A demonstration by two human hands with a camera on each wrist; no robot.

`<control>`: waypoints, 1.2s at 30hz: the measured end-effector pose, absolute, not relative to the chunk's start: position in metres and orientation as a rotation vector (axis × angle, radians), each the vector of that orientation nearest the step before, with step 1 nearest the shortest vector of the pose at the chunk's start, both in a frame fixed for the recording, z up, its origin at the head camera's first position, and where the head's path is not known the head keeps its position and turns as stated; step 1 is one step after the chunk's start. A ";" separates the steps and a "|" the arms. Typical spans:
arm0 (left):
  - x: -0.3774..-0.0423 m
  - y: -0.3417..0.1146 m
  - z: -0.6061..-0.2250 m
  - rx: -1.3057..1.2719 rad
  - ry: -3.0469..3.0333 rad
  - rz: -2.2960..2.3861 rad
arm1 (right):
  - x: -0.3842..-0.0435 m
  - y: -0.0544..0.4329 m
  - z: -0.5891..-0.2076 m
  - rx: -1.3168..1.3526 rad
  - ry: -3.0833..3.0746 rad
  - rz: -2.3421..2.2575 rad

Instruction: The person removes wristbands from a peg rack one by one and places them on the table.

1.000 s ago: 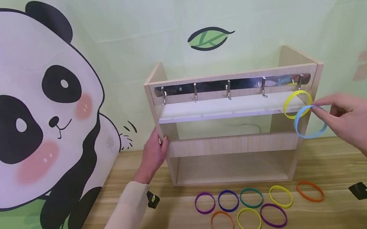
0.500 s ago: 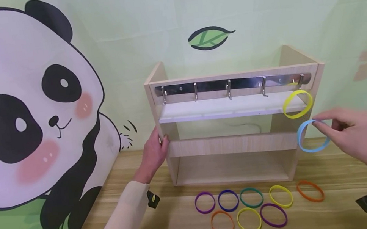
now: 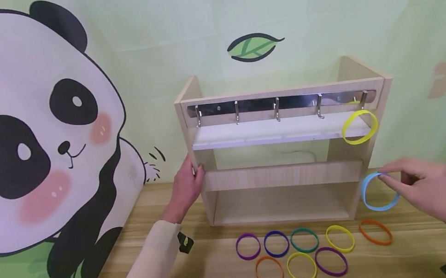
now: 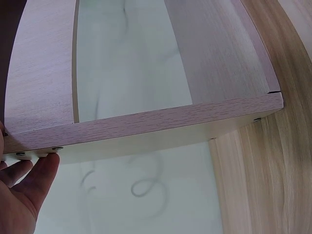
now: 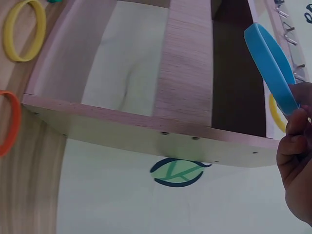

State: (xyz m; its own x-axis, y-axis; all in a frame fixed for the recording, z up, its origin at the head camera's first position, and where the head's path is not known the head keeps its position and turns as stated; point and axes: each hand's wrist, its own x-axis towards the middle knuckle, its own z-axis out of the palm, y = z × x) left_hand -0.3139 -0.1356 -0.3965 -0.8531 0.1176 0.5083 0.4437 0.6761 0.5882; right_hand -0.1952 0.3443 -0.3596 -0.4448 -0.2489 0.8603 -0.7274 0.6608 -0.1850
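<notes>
A light wooden shelf unit stands on the table with a metal hook rail across its upper front. My left hand holds the unit's left side panel; in the left wrist view its fingertips touch the panel's outer face. My right hand pinches a light blue silicone wristband between thumb and forefinger, low beside the unit's right side. That same blue wristband is large in the right wrist view. From the rightmost hook hangs a yellow wristband.
Several more wristbands lie on the wood-grain table in front of the unit, among them a purple one, a green one and an orange one. Behind stands a pale green backdrop with a panda drawing.
My right hand has lowered with the blue wristband, away from the yellow one that stays at the rightmost hook. The left hand keeps its place on the side panel.
</notes>
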 end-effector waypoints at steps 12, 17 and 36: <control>-0.315 -0.136 -0.397 -0.439 -2.453 -1.008 | -0.191 0.348 -0.407 0.768 -2.173 0.773; -0.315 -0.135 -0.396 -0.441 -2.450 -0.992 | -0.191 0.348 -0.426 0.743 -2.234 0.819; -0.312 -0.134 -0.394 -0.419 -2.463 -0.978 | -0.192 0.358 -0.491 0.848 -2.513 0.908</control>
